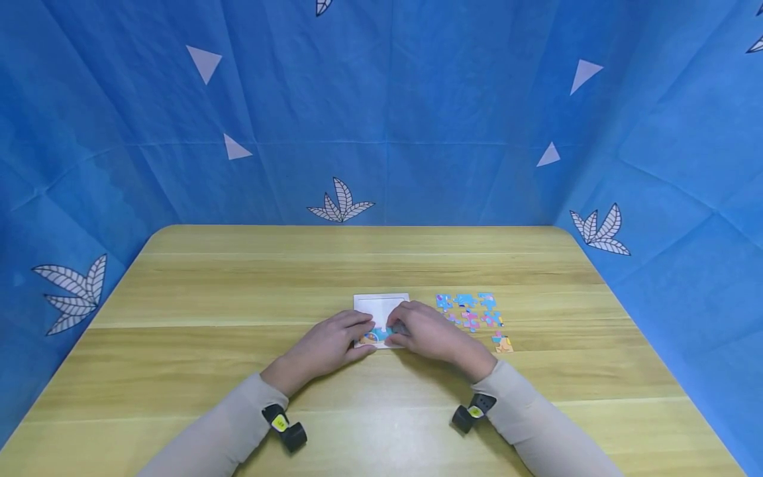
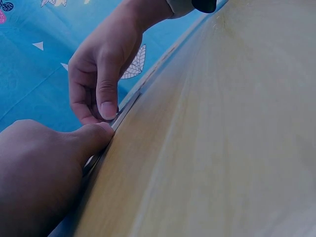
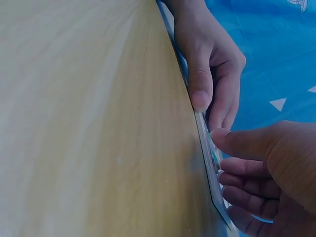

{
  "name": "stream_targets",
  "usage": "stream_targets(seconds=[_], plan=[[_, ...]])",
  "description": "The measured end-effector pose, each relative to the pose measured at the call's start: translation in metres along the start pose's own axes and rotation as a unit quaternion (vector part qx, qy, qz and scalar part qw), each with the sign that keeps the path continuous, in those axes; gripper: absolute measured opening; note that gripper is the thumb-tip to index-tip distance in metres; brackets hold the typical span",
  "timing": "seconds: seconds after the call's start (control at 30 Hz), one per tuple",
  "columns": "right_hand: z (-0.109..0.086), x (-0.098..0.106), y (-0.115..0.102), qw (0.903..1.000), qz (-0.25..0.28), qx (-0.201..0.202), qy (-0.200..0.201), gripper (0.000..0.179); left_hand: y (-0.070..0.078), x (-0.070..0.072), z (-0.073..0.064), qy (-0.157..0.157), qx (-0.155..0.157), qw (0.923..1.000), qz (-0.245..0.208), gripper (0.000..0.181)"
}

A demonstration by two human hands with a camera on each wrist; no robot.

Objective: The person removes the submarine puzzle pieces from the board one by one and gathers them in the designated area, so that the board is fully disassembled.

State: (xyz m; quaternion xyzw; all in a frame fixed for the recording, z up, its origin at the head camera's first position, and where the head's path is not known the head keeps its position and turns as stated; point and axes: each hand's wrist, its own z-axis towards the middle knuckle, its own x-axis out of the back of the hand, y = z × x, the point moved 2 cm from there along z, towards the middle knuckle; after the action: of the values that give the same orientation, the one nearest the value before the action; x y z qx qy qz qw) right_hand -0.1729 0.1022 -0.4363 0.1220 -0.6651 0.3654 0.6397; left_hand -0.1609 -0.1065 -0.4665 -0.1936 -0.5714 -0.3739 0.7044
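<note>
A small white puzzle tray [image 1: 381, 307] lies flat on the table, with joined puzzle pieces [image 1: 371, 336] in blue and orange along its near side. My left hand [image 1: 334, 339] grips the tray's near left corner, thumb at the near edge and fingers over the left side. Over the right part my right hand [image 1: 432, 331] bends its thumb and fingers around a blue puzzle piece [image 1: 390, 330], mostly covered by the fingers. In the right wrist view the tray [image 3: 210, 163] shows edge-on beside the right thumb [image 3: 222, 138]. The left thumb [image 2: 101, 131] touches the tray's edge in the left wrist view.
Several loose puzzle pieces [image 1: 470, 320], blue and pink, lie to the right of the tray. One orange piece [image 1: 503, 343] sits nearer the right forearm. The wooden table [image 1: 268, 265] ends at a blue patterned cloth [image 1: 465, 99] behind.
</note>
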Motion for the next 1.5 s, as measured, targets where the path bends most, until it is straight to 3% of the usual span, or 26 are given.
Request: stream_targets(seconds=[0.93, 1.2, 1.5], plan=[[0.0046, -0.0036, -0.0058, 1.0000, -0.006, 0.003, 0.003, 0.025, -0.0047, -0.0051, 0.0007, 0.004, -0.001, 1.0000, 0.008, 0.054], [0.0052, -0.0007, -0.0050, 0.9990, 0.040, 0.000, 0.021, 0.011, -0.0028, -0.0027, 0.0016, 0.005, -0.006, 1.0000, 0.000, 0.053], [0.0001, 0.0057, 0.0027, 0.9934, 0.102, 0.003, 0.052, 0.006, -0.0025, -0.0019, 0.0013, 0.011, -0.012, 0.9999, -0.006, 0.051]])
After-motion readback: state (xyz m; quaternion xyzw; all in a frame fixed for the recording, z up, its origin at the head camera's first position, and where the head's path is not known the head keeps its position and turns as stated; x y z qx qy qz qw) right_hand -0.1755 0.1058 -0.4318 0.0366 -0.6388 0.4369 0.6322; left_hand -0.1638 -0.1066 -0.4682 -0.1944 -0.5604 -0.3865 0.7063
